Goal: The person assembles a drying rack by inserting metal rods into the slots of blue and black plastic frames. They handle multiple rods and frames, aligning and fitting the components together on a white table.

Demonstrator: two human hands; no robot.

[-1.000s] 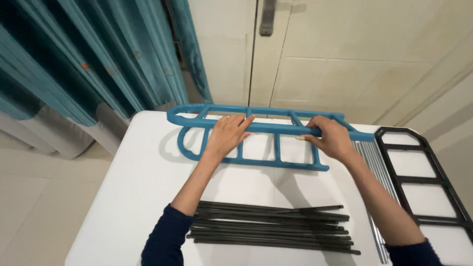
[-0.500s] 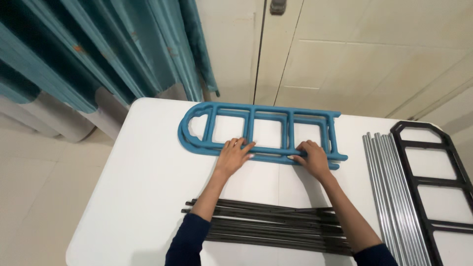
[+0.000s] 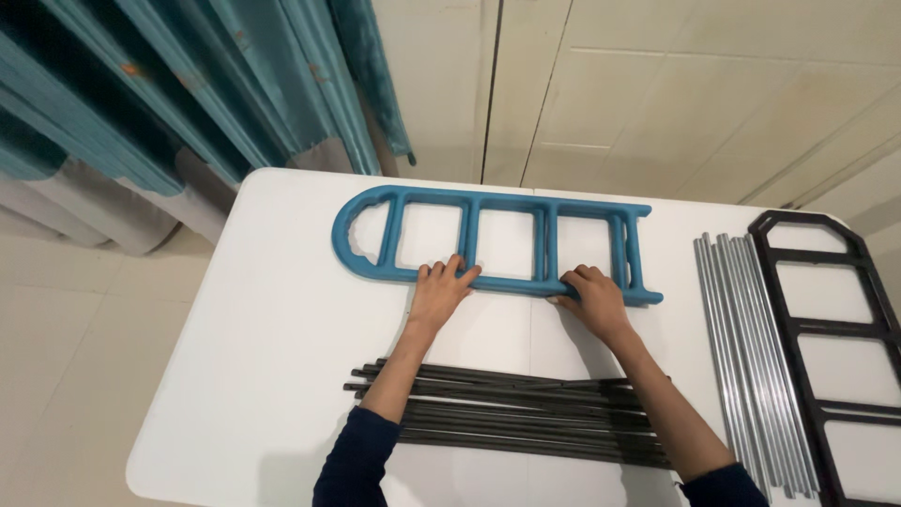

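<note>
Both hands pressed flat, neither closed in a grip: left hand [image 3: 439, 293] and right hand [image 3: 593, 302] lay open on the near rail of the blue ladder-shaped frame [image 3: 488, 242], which lay flat on the white tabletop [image 3: 263, 347], black rods [image 3: 526, 421] nearer the person.

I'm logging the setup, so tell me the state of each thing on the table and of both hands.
Blue ladder-shaped frame: lying flat on the table, both hands on its near rail.
Left hand: palm down, fingers on the frame's rail.
Right hand: fingers curled over the rail.
Black rods: bundled flat, under the forearms.
Silver tubes: lying side by side.
Black frame: flat at the table's right edge.
White table: bearing all parts.
Teal curtains: hanging.
</note>
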